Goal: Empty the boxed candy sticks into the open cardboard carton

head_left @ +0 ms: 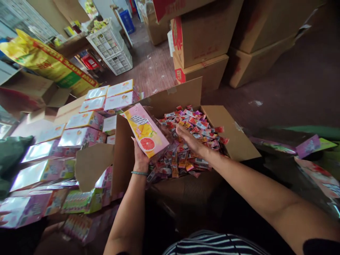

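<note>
My left hand grips a pink and yellow box printed with a grapefruit slice, holding it upright by its lower end. The box stands just inside the near corner of an open cardboard carton. A heap of small wrapped pink, red and yellow sachets fills that carton. My right hand lies flat and open, its fingers resting on the heap close to the pink box. Many flat pink boxes are stacked to the left of the carton.
Large stacked cardboard cartons stand at the upper right on a dark floor. A white plastic crate and a yellow sack lie at the upper left. Loose pink packaging lies at the right.
</note>
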Motion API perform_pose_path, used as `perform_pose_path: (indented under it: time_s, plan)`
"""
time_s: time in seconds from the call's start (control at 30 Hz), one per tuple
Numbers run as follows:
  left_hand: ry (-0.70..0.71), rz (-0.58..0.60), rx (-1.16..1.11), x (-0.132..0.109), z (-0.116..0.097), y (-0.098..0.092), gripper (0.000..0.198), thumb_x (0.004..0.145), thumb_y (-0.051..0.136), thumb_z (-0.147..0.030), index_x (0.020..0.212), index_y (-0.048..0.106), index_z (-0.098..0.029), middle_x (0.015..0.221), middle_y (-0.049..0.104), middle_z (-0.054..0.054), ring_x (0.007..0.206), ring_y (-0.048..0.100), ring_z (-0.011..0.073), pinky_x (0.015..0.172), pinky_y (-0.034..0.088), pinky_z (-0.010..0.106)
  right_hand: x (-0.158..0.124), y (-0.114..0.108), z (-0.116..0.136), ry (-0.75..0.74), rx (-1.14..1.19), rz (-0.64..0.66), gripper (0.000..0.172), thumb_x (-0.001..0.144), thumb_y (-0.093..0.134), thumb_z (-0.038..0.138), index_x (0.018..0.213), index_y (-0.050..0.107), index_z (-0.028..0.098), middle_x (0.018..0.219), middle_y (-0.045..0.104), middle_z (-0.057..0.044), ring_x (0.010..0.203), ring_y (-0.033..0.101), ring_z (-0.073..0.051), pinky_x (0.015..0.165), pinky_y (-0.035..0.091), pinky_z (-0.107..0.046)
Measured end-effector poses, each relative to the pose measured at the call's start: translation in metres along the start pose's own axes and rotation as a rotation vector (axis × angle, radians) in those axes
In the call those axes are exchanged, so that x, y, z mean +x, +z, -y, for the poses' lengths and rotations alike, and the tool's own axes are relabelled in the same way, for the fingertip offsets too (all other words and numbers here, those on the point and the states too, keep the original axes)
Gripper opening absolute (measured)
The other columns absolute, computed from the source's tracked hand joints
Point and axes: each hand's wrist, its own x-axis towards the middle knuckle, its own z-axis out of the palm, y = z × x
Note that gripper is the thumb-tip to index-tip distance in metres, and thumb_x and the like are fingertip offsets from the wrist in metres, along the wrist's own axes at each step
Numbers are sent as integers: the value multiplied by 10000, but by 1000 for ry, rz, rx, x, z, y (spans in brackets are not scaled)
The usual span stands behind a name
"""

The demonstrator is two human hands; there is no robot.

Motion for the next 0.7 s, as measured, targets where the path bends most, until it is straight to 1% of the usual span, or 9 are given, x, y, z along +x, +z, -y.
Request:
perform_pose_path:
  time_s: [0.1, 0.17, 0.2, 0.23, 0.3, 0.4, 0.47, 0.53, 0.7]
  plan:
    - [-5, -80, -46, -6, 7, 12, 755, 1075, 250, -706, 1454, 625, -172, 1378, 715, 126, 1385, 596, 303, 1178, 480, 488, -22, 12, 0, -162, -125, 133, 1035, 796, 669, 895, 1588, 454, 264, 1636, 427, -113, 1554, 329, -359, 1304, 256, -558]
    - [16, -109, -45, -12, 16, 17, 681, 1073, 350, -688, 1460, 627, -201, 1419, 694, 114, 1376, 608, 290, 1155, 514, 446, -29, 17, -6, -228, -273, 56, 1236, 677, 799, 874, 1644, 356, 244, 1651, 377, -159, 1539, 330, -389, 1286, 290, -604]
    - [38, -116, -35, -14, 20, 18, 607, 1069, 439, -648, 1457, 631, -222, 1430, 690, 99, 1372, 613, 280, 1146, 525, 412, -30, 17, -8, -243, -343, -24, 1251, 655, 834, 849, 1641, 360, 242, 1627, 395, -172, 1515, 356, -399, 1270, 316, -626]
    - [57, -114, -23, -16, 23, 18, 540, 1056, 528, -598, 1447, 638, -242, 1429, 692, 85, 1368, 617, 273, 1137, 534, 383, -28, 14, -9, -251, -397, -96, 1197, 676, 838, 826, 1625, 391, 249, 1586, 437, -172, 1478, 399, -398, 1248, 350, -641]
    - [72, -56, 4, -17, 23, 15, 496, 1022, 619, -560, 1421, 651, -267, 1400, 709, 77, 1355, 628, 280, 1114, 553, 373, -22, 3, -5, -279, -457, -162, 965, 797, 787, 765, 1574, 468, 290, 1490, 524, -140, 1396, 489, -368, 1201, 420, -646]
    - [-18, 100, 59, -12, 8, 5, 665, 980, 499, -773, 1351, 673, -249, 1287, 746, 127, 1282, 670, 342, 1042, 597, 470, -13, -18, 12, -407, -558, -88, 738, 890, 755, 670, 1503, 540, 320, 1423, 564, -102, 1352, 530, -334, 1181, 454, -629]
    - [-60, 140, 97, -7, -6, -5, 836, 915, 393, -906, 1312, 680, -229, 1209, 754, 159, 1215, 695, 381, 979, 616, 524, -13, -27, 22, -486, -631, -10, 697, 908, 750, 648, 1488, 548, 319, 1425, 559, -97, 1352, 530, -330, 1178, 459, -621]
    - [-29, 141, 129, -1, -17, -16, 929, 852, 378, -972, 1310, 673, -220, 1191, 743, 177, 1192, 692, 403, 952, 617, 543, -16, -29, 25, -533, -700, 50, 687, 937, 721, 636, 1512, 522, 316, 1427, 551, -101, 1348, 532, -322, 1176, 467, -604]
    - [111, 157, 254, 11, -14, -32, 998, 769, 412, -1035, 1350, 621, -250, 1278, 692, 176, 1272, 618, 425, 985, 569, 586, -20, -24, -2, -559, -949, 120, 779, 916, 760, 588, 1572, 478, 276, 1495, 458, -139, 1433, 443, -371, 1214, 425, -608]
